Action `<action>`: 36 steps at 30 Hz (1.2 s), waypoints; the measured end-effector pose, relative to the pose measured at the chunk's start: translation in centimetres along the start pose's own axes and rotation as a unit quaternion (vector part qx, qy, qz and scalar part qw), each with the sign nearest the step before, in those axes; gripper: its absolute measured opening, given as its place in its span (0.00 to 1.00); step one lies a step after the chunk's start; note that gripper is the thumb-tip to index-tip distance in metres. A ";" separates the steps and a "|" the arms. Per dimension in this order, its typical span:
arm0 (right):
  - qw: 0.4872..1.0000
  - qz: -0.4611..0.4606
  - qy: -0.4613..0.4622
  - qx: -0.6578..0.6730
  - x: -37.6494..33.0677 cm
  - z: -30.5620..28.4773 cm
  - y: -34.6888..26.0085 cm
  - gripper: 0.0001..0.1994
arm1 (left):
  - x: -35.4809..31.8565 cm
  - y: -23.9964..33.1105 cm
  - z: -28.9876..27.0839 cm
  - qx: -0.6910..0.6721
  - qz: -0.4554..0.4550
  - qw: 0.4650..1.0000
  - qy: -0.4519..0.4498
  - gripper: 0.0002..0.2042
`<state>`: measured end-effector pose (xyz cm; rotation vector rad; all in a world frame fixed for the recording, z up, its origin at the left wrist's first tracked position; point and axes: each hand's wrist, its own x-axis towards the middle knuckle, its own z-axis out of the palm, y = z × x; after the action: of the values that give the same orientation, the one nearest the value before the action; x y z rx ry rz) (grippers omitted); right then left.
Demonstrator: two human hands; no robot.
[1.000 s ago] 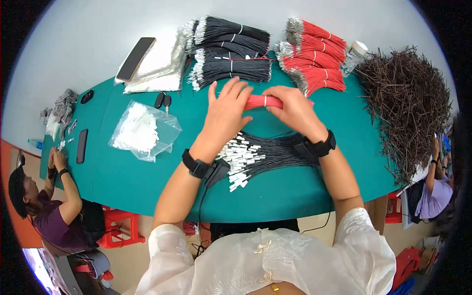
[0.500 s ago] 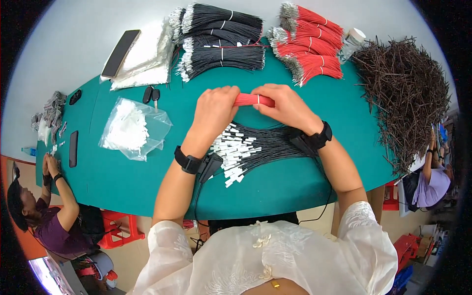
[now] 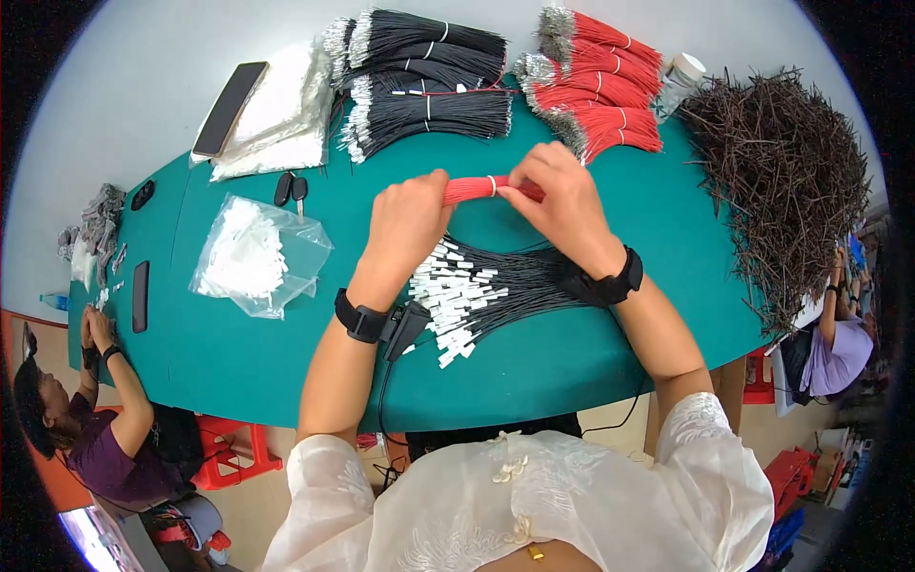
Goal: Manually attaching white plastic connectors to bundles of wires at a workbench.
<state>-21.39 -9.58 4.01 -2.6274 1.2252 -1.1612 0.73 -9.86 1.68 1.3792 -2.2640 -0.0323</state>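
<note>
My left hand is wrapped round the left part of a bundle of red wires, held above the green table. A thin white tie circles the bundle. My right hand is closed on its right end, thumb and forefinger pinched just beside the tie. What else those fingertips may grip is hidden. Below both hands, black wires with white connectors lie fanned out on the table, the connectors to the left. My right wrist, with its black band, covers the right end of these wires.
Tied black wire bundles and red wire bundles lie at the back. A heap of dark wires sits right. Leftward are a bag of white connectors, keys and phones. A co-worker sits at left.
My right hand has lifted and turned, its fingers shifting from around the red bundle's end to a pinch beside the tie. My left hand has moved slightly left with the bundle.
</note>
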 end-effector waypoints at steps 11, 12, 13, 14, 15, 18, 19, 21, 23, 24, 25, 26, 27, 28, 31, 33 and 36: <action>0.990 0.118 0.061 0.040 -0.1 2.3 1.6 0.05 | -0.2 3.3 0.4 0.079 -0.017 0.996 0.025 0.06; 0.986 0.138 0.045 0.087 -0.1 2.1 1.2 0.05 | -0.3 3.2 0.4 0.090 -0.016 0.995 0.027 0.06; 0.978 0.157 0.029 0.134 -0.1 1.9 0.9 0.04 | -0.3 3.2 0.4 0.087 -0.009 0.996 0.027 0.06; 0.968 0.175 0.013 0.180 0.0 1.7 0.8 0.04 | -0.4 3.2 0.3 0.093 -0.010 0.995 0.026 0.06; 0.968 0.178 0.017 0.175 0.1 1.7 0.9 0.04 | -0.4 3.2 0.3 0.099 -0.012 0.995 0.025 0.05; 0.974 0.167 0.031 0.151 0.1 2.4 1.4 0.02 | -0.2 3.2 0.5 0.106 -0.009 0.994 0.024 0.06; 0.974 0.169 0.033 0.149 0.0 2.4 1.5 0.02 | -0.2 3.2 0.6 0.108 -0.009 0.994 0.026 0.06; 0.963 0.201 0.019 0.181 -0.3 2.3 1.6 0.02 | -0.3 3.2 0.6 0.110 -0.006 0.994 0.026 0.06; 0.956 0.216 0.013 0.196 -0.5 2.4 1.9 0.02 | -0.3 3.2 0.3 0.096 -0.005 0.995 0.028 0.07; 0.939 0.235 0.025 0.248 -0.9 3.0 2.3 0.02 | -0.2 3.2 0.2 0.089 -0.005 0.996 0.029 0.08; 0.919 0.253 0.037 0.299 -1.2 3.5 2.7 0.02 | -0.1 3.2 0.2 0.089 -0.005 0.996 0.029 0.08; 0.896 0.271 0.049 0.350 -1.4 3.8 3.0 0.02 | 0.1 3.3 0.3 0.071 -0.012 0.997 0.022 0.09; 0.894 0.270 0.045 0.354 -1.2 3.8 2.5 0.02 | 0.0 3.1 0.2 0.055 -0.025 0.998 0.015 0.10; 0.854 0.307 0.053 0.416 -1.1 3.4 2.1 0.03 | -0.1 2.9 0.1 0.040 -0.037 0.998 0.007 0.10; 0.758 0.373 0.062 0.532 -1.1 2.6 2.2 0.03 | -0.1 2.8 0.3 0.027 -0.044 0.999 0.003 0.11; 0.717 0.352 -0.003 0.602 -1.4 2.1 3.3 0.03 | 0.1 2.6 0.2 0.018 -0.042 0.999 0.002 0.11; 0.785 0.320 -0.019 0.531 -2.2 2.1 4.0 0.05 | 0.3 1.8 -0.2 -0.032 -0.053 0.998 -0.016 0.12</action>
<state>-23.58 -11.41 -0.11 -1.2551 0.8867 -1.1233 -0.76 -9.15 2.48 1.4729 -2.1947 -0.1624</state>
